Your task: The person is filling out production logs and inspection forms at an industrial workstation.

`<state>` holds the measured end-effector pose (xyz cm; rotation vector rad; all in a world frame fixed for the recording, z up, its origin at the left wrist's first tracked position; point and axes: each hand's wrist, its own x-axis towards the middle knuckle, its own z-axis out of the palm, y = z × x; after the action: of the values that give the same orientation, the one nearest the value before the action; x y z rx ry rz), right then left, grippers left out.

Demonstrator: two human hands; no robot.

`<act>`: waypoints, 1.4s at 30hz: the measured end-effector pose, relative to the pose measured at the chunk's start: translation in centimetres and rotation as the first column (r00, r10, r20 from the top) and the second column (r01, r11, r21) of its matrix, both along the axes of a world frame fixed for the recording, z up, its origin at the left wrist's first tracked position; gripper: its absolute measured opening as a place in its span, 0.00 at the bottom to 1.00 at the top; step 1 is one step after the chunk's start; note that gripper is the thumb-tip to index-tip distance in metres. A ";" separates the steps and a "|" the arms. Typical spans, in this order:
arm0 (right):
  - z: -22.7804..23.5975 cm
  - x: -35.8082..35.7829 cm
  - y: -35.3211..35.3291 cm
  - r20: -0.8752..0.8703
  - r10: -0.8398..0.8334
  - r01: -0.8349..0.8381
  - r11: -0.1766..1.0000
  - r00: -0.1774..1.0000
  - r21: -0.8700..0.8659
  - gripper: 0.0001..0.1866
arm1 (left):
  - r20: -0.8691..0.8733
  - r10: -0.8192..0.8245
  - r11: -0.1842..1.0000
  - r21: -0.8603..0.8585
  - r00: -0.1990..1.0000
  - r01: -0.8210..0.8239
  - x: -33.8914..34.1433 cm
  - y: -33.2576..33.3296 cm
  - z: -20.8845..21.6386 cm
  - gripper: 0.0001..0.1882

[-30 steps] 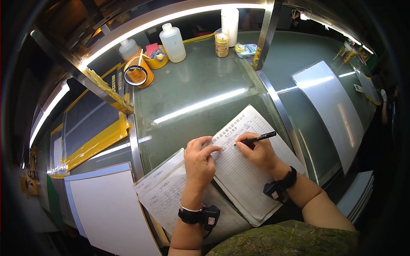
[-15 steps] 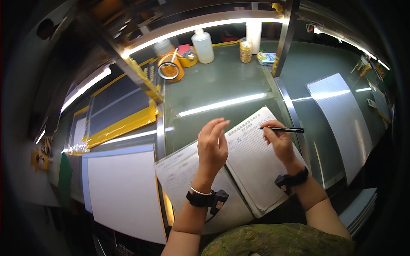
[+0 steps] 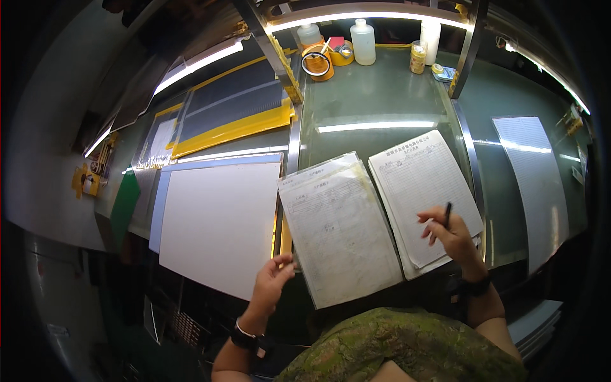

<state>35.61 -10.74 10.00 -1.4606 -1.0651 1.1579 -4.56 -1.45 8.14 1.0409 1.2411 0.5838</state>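
A dark pen point(image 3: 448, 215) stands nearly upright in my right hand point(image 3: 450, 239), which hovers over the lower right of a stack of printed form sheets point(image 3: 420, 184). The hand's other fingers are loosely spread. Left of that stack lies a clear sleeve of filled-in forms point(image 3: 340, 248), tilted on the bench. My left hand point(image 3: 272, 283) is at the lower right edge of a large white board point(image 3: 219, 223), fingers loosely curled and the thumb a little apart. Nothing shows in it, and I cannot tell whether it touches the board.
At the back stand a white bottle point(image 3: 363, 43), orange tape rolls point(image 3: 318, 63), a small jar point(image 3: 417, 58) and a white roll point(image 3: 430, 41). A metal post point(image 3: 273, 54) rises at the back left. Yellow-taped dark panels point(image 3: 232, 102) lie left, a pale sheet point(image 3: 534, 184) right.
My left hand has gone from above the papers down and left to the white board's edge. My right hand has drawn back toward me, its pen now upright. The view has swung left.
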 end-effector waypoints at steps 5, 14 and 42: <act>-1.6 -3.6 0.1 0.317 0.113 -0.073 0.988 0.942 -0.136 0.10 | 0.129 0.121 0.992 -0.043 0.984 -0.117 0.4 -3.7 -1.1 0.19; -2.4 -7.0 0.4 0.296 0.043 0.020 0.978 0.954 -0.209 0.09 | 0.042 0.121 0.986 0.112 0.992 -0.125 1.8 -2.4 -3.3 0.17; -0.1 -2.1 -0.3 0.230 -0.160 0.164 0.987 0.960 0.004 0.13 | 0.090 0.480 0.765 0.444 0.873 -0.467 -2.0 1.8 -2.4 0.06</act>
<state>33.49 -11.02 9.91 -1.6912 -1.0714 0.8979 -6.52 0.31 5.78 1.1165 1.4417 1.3111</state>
